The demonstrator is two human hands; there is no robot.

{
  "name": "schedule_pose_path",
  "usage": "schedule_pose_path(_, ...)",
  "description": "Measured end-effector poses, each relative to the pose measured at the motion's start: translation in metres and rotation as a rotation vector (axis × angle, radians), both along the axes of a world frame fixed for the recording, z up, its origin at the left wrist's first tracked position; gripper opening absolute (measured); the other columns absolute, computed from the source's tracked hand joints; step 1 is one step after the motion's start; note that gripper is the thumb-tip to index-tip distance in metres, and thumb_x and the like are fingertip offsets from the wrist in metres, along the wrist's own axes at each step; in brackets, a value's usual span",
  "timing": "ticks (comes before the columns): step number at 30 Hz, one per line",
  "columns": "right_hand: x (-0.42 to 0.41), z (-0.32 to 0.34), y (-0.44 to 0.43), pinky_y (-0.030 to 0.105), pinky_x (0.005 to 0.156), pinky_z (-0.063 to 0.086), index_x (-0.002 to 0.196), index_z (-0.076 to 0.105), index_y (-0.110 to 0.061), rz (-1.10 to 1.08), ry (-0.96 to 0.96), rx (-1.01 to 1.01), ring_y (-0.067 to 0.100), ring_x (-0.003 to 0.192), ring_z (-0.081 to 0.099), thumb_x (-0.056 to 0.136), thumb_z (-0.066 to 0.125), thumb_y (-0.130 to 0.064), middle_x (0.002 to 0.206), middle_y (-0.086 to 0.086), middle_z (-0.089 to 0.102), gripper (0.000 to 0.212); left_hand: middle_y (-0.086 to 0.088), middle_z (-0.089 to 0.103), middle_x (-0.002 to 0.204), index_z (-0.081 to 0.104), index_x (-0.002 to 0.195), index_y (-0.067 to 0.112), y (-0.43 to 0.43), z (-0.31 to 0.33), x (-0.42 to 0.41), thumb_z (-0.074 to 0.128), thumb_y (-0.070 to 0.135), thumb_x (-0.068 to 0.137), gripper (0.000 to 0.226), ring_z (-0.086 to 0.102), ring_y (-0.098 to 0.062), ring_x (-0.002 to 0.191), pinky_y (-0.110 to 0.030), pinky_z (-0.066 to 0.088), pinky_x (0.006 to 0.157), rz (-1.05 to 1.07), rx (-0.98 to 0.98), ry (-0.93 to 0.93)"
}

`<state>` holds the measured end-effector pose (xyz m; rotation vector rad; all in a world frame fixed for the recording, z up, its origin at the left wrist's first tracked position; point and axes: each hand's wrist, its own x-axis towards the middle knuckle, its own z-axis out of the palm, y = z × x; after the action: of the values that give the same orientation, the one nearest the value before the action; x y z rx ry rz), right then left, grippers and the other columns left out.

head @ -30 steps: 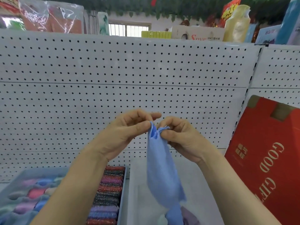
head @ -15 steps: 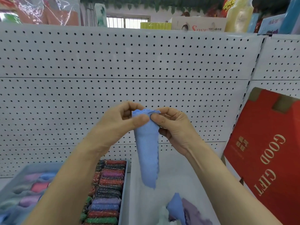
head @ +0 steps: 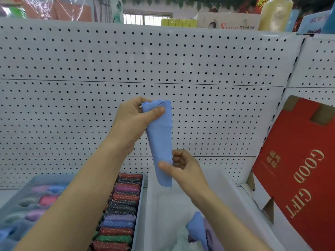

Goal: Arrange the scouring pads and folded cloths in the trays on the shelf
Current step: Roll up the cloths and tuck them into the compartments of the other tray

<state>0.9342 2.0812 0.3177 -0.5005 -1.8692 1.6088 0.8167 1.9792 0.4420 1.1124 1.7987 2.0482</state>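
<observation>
The blue cloth [head: 159, 138] hangs as a narrow strip between my hands: my left hand [head: 134, 120] pinches its top, my right hand [head: 181, 167] pinches it near the bottom. I'm mid-fold, I reckon; next, bring the bottom up to halve it, then lower it into the white tray [head: 163, 211] beneath.

You face a white perforated metal shelf back [head: 163, 60]; above its top edge, a barred window [head: 146, 19] shows daylight.

red box [head: 297, 178] reads "GOOD GIFT"
</observation>
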Motion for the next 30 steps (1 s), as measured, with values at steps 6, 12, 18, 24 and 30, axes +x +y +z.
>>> schedule_pose_path(6, 0.003, -0.012, 0.014, 0.033, 0.070, 0.046, 0.078, 0.067, -0.013, 0.017, -0.045, 0.055, 0.013, 0.078, 0.059, 0.074, 0.075, -0.032, 0.091, -0.007, 0.064, 0.021, 0.002, 0.069, 0.072, 0.057, 0.080, 0.014, -0.004, 0.009, -0.004, 0.074, 0.010, 0.086, 0.018, 0.067, -0.010, 0.065, -0.028, 0.055, 0.062, 0.037, 0.006, 0.010)
schedule_pose_path(12, 0.011, -0.014, 0.020, 0.037, 0.083, 0.051, 0.097, 0.069, -0.001, 0.235, 0.022, -0.051, 0.019, 0.092, 0.066, 0.084, 0.071, -0.024, 0.102, 0.005, 0.070, 0.027, -0.001, 0.074, 0.081, 0.065, 0.093, 0.009, -0.013, 0.022, -0.005, 0.073, 0.013, 0.084, 0.013, 0.072, -0.015, 0.075, -0.026, 0.057, 0.062, -0.164, -0.029, -0.115)
schedule_pose_path(18, 0.010, -0.033, 0.005, 0.033, 0.085, 0.053, 0.113, 0.062, -0.006, 0.221, 0.029, -0.021, 0.017, 0.096, 0.067, 0.093, 0.066, -0.009, 0.108, 0.011, 0.070, 0.020, -0.009, 0.075, 0.093, 0.065, 0.096, 0.007, -0.012, 0.020, -0.015, 0.076, 0.013, 0.084, 0.017, 0.074, -0.019, 0.082, -0.031, 0.062, 0.071, -0.027, -0.035, -0.131)
schedule_pose_path(24, 0.002, -0.036, -0.008, 0.037, 0.067, 0.047, 0.083, 0.063, 0.009, 0.091, 0.113, -0.096, 0.021, 0.072, 0.059, 0.062, 0.085, -0.030, 0.076, 0.020, 0.062, 0.050, -0.004, 0.072, 0.082, 0.060, 0.085, 0.011, -0.009, 0.015, -0.012, 0.074, 0.010, 0.085, 0.014, 0.072, -0.014, 0.072, -0.025, 0.058, 0.061, 0.011, 0.011, -0.177)
schedule_pose_path(30, 0.008, -0.028, -0.006, 0.029, 0.066, 0.039, 0.079, 0.060, 0.018, 0.158, 0.190, -0.118, 0.018, 0.071, 0.047, 0.075, 0.076, -0.030, 0.073, 0.013, 0.053, 0.051, -0.001, 0.073, 0.079, 0.061, 0.100, 0.003, -0.011, 0.021, -0.012, 0.073, 0.010, 0.086, 0.019, 0.073, -0.013, 0.073, -0.026, 0.059, 0.063, 0.044, 0.046, -0.153)
